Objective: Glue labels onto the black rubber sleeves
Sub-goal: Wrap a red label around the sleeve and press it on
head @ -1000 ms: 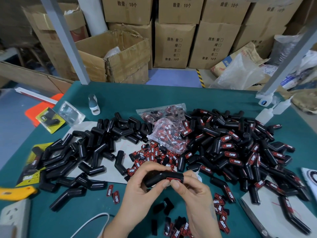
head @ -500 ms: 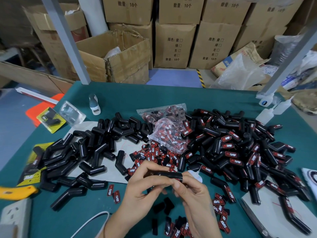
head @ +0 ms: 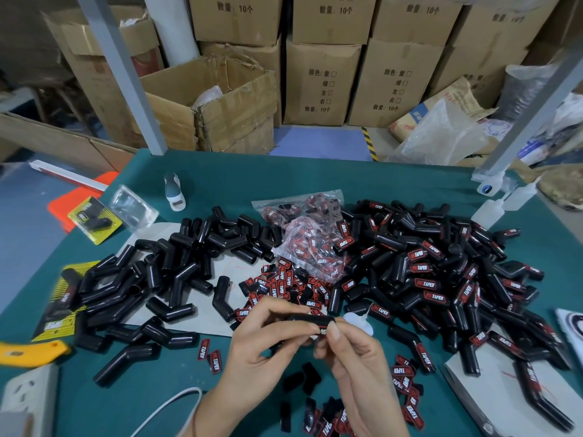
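A green table [head: 315, 171] fills the lower view, its top crowded with black bent rubber sleeves. Bare sleeves [head: 164, 272] lie heaped on the left over a pale sheet [head: 205, 323]; labelled sleeves [head: 441, 279] with red and black tags pile up on the right. Between the heaps sit clear bags of labels [head: 303, 228] and a scatter of loose labels [head: 284, 285], with more labels [head: 407, 383] near the front edge. Low in the middle, just above the table, the left hand [head: 262, 351] grips one sleeve [head: 310, 319] with curled fingers, and the right hand [head: 356, 357] pinches its label [head: 322, 331] against the sleeve's end between thumb and forefinger. A small white bottle [head: 358, 323] lies just behind the right hand. A grey and white bottle [head: 174, 191] stands at the far left of the table, near a yellow packaged sleeve [head: 94, 219] and a clear blister shell [head: 132, 208]. Squeeze bottles [head: 492, 209] stand at the far right by a grey post [head: 530, 121]; another post [head: 126, 77] rises on the left. A yellow tool [head: 31, 351] and a white socket strip [head: 28, 395] lie at the front left. Behind the table, stacked cardboard boxes [head: 321, 80] and an open box [head: 220, 105] stand on a blue floor [head: 315, 141], with plastic bags [head: 441, 137] to the right.
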Available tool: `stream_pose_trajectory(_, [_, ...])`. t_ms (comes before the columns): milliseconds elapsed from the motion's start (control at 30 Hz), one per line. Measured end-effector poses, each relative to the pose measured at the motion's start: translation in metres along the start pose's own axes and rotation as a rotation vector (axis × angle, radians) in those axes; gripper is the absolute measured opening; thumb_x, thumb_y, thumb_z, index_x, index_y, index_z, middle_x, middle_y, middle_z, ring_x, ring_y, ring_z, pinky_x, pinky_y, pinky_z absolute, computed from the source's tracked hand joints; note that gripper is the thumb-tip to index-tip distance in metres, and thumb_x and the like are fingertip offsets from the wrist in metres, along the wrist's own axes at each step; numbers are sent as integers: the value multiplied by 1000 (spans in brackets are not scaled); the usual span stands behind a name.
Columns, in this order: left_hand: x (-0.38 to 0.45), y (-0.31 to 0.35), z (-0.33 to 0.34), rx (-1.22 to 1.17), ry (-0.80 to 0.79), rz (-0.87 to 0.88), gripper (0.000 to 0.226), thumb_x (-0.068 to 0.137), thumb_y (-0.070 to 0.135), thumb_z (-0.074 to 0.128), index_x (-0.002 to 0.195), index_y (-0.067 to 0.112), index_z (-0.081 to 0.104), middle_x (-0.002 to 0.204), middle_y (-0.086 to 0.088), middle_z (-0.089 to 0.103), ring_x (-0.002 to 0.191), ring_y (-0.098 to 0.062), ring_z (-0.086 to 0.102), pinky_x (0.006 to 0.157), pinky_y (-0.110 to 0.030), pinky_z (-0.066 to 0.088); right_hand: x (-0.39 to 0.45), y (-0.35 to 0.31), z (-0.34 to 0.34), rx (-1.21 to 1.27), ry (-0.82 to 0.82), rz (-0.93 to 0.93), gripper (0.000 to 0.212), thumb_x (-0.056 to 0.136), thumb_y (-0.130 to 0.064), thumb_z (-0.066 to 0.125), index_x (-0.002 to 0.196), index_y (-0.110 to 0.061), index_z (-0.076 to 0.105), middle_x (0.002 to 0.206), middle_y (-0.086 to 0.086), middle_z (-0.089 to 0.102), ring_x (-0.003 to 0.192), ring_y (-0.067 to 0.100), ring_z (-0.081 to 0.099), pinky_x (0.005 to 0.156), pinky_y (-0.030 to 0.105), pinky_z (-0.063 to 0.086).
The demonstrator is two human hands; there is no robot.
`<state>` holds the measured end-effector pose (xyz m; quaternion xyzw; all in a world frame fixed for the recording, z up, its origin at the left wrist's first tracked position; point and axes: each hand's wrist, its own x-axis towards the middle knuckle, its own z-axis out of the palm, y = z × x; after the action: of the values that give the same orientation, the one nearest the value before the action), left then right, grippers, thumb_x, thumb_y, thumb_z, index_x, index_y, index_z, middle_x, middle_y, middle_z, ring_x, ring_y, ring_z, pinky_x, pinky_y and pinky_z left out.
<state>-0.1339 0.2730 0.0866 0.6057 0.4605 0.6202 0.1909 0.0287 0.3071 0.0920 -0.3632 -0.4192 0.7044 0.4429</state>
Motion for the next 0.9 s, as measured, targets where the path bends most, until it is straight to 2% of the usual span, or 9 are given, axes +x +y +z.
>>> stream_pose_trajectory(133, [-1, 1, 0, 7, -6, 5, 13, 102, 24, 70, 109, 25, 81, 117, 6, 66, 103, -21, 70, 81, -31, 57, -1, 1, 0, 33, 11, 11, 59, 66, -55, 94, 77, 0, 75, 74, 9, 55, 69, 16, 54, 69, 24, 52])
stream_pose_trajectory(267, [-1, 4, 3, 12, 7, 6, 13, 101, 26, 71, 107, 24, 82, 115, 6, 67, 101, -20, 70, 81, -28, 55, -3, 0, 4, 13, 65, 1, 65, 60, -61, 95, 71, 0, 73, 71, 8, 51, 66, 15, 51, 66, 23, 50])
stream_pose_trajectory(367, [0, 5, 2, -31, 24, -23, 11, 97, 19, 73, 105, 20, 81, 113, 5, 68, 99, -19, 70, 83, -23, 55, -3, -1, 5, 25, 42, 7, 67, 64, -66, 90, 80, -2, 78, 73, 9, 58, 67, 14, 55, 66, 26, 52])
stream_pose_trajectory(500, [1, 5, 1, -78, 22, -38, 21, 93, 6, 69, 105, 18, 80, 112, 3, 66, 99, -16, 70, 85, -19, 57, -2, -2, 3, 39, 1, 36, 72, 69, -69, 84, 96, -3, 80, 77, 10, 63, 69, 14, 56, 68, 27, 52])
stream_pose_trajectory(667, [0, 4, -1, -56, -1, -46, 18, 98, 17, 71, 109, 26, 80, 113, 6, 64, 100, -18, 69, 85, -24, 57, 0, 2, 0, -111, 6, -45, 62, 77, -67, 80, 79, -5, 75, 76, 4, 56, 69, 16, 53, 72, 31, 48])
stream_pose_trajectory(767, [-1, 3, -1, -4, -12, -29, 15, 102, 30, 68, 112, 32, 80, 114, 8, 64, 102, -20, 68, 86, -26, 55, 0, 6, -1, -151, 46, -87, 61, 79, -66, 79, 69, -7, 70, 71, 4, 52, 68, 18, 49, 73, 39, 44])
stream_pose_trajectory(900, [-3, 1, 2, 29, -22, -12, 17, 103, 29, 68, 114, 30, 80, 113, 7, 63, 98, -20, 68, 80, -27, 54, 1, 10, -1, -164, 96, -111, 64, 78, -67, 80, 71, -4, 70, 68, 2, 49, 68, 18, 47, 73, 39, 42])
